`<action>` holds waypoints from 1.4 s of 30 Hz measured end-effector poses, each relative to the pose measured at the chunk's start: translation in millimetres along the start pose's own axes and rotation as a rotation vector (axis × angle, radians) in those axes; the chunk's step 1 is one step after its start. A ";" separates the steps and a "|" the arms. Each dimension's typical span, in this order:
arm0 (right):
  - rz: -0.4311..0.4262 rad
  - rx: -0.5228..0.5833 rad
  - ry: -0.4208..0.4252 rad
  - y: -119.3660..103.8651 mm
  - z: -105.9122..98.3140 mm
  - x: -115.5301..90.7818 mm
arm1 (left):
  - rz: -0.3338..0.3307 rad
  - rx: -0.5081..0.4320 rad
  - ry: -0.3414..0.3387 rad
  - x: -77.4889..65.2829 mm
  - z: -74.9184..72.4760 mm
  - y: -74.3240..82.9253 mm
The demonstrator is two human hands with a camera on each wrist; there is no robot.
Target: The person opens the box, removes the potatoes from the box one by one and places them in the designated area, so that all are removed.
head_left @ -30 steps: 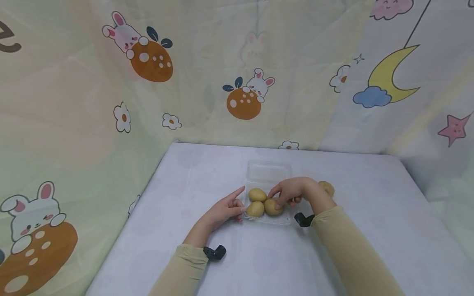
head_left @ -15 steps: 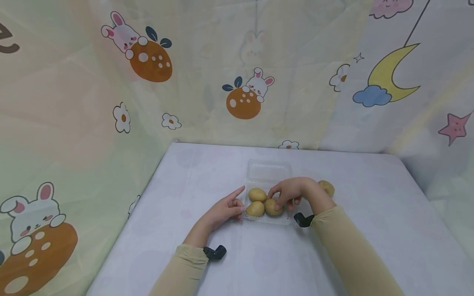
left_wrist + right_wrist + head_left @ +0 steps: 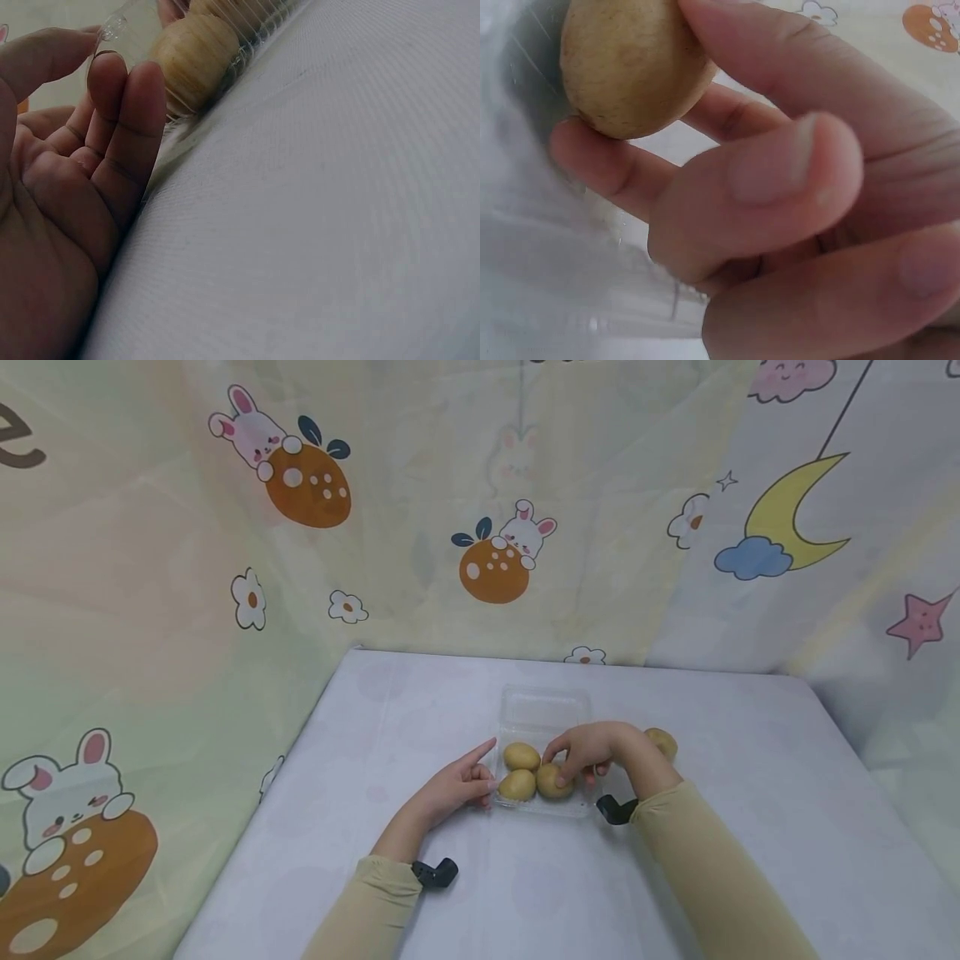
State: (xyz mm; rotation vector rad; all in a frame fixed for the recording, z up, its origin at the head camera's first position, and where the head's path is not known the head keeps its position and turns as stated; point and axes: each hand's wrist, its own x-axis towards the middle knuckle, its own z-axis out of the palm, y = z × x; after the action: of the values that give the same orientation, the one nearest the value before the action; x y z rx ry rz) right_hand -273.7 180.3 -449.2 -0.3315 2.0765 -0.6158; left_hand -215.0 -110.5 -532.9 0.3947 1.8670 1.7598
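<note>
A clear plastic clamshell box (image 3: 577, 807) lies open on the table, its lid folded back. Inside are two potatoes at the left, one (image 3: 521, 756) behind the other (image 3: 517, 786). My right hand (image 3: 592, 749) reaches in from the right and pinches a third potato (image 3: 551, 783) between thumb and fingers; the right wrist view shows this potato (image 3: 634, 67) up close. At the box's left side, my left hand (image 3: 456, 787) holds the plastic edge with its thumb and fingertips, while the index finger stretches out along the side. The left wrist view shows the fingertips (image 3: 142, 90) against the clear wall.
Behind my right wrist sits another potato (image 3: 662, 743), partly hidden by the forearm. A pale cloth (image 3: 720, 718) covers the table. Printed fabric walls (image 3: 420, 560) with rabbits and a moon rise behind the table's far edge.
</note>
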 end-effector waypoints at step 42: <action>-0.202 0.267 0.380 77.7 -7.4 -68.1 | 0.048 -0.059 -0.035 0.3 -1.2 -3.3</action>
State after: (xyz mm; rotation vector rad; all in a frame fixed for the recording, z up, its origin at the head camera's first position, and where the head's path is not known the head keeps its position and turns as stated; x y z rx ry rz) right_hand -242.7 278.7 -440.2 -0.2876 2.2964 -1.1398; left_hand -215.4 -111.7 -536.2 0.4487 1.7911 1.8232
